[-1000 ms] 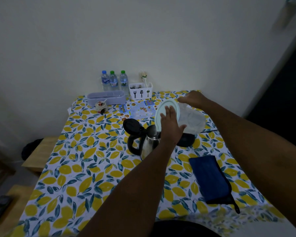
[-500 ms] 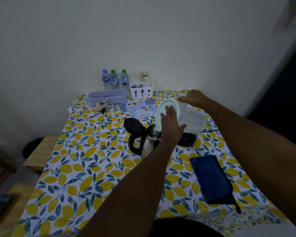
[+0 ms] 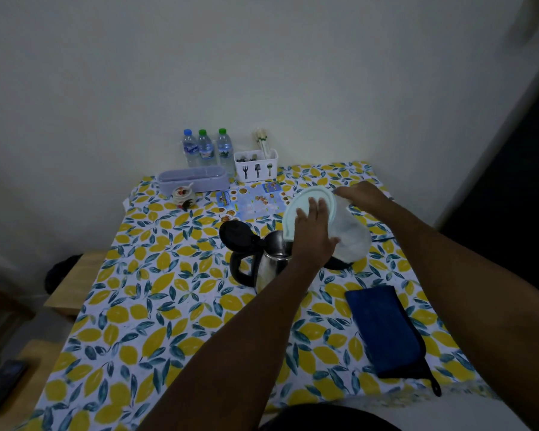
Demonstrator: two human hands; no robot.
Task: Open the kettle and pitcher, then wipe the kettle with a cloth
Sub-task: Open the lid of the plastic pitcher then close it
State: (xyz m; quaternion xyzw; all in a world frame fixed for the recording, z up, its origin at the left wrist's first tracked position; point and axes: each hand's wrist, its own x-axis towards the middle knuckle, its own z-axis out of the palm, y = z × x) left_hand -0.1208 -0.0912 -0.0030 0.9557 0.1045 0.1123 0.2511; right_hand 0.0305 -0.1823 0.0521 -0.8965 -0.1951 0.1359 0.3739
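Note:
A steel kettle (image 3: 269, 265) with a black handle stands mid-table, its black lid (image 3: 234, 235) flipped open to the left. Behind it a clear plastic pitcher (image 3: 353, 236) is tilted toward me. My left hand (image 3: 313, 231) presses flat on the pitcher's pale green lid (image 3: 305, 199), fingers spread. Gripping the pitcher's far side near the rim is my right hand (image 3: 360, 191). A folded blue cloth (image 3: 385, 328) lies on the table at the right, untouched.
The table wears a lemon-print cloth (image 3: 156, 293). At the back stand three water bottles (image 3: 205, 148), a white cutlery caddy (image 3: 255, 169), a lilac box (image 3: 193, 178), a small dish (image 3: 182, 195) and a menu card (image 3: 252, 203). The kettle's black base (image 3: 339, 263) sits under the pitcher.
Both hands stay on the pitcher. The left hand has shifted slightly on the lid, fingers now reaching further up it. Kettle and cloth have not moved.

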